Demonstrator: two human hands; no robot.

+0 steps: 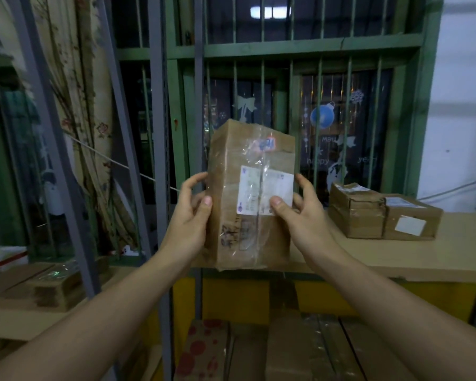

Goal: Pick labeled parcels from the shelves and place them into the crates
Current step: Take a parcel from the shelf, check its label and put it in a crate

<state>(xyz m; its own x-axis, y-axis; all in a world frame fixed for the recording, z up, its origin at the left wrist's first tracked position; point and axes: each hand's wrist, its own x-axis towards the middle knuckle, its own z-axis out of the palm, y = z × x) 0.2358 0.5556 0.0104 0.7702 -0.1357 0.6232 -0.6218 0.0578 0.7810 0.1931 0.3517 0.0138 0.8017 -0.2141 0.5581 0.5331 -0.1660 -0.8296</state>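
A taped, labeled parcel [252, 196] is gripped upright by the left hand [191, 215] and right hand [304, 215] above the shelf [396, 257]; carrying to a crate, unseen here, is judged next.

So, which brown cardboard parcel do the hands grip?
The tall brown cardboard parcel with the white label, between left hand and right hand; the two squat parcels sit untouched on the shelf.

shelf [396, 257] — tan board | on it: taped parcel [355, 213] touching labeled parcel [410, 222] | right end
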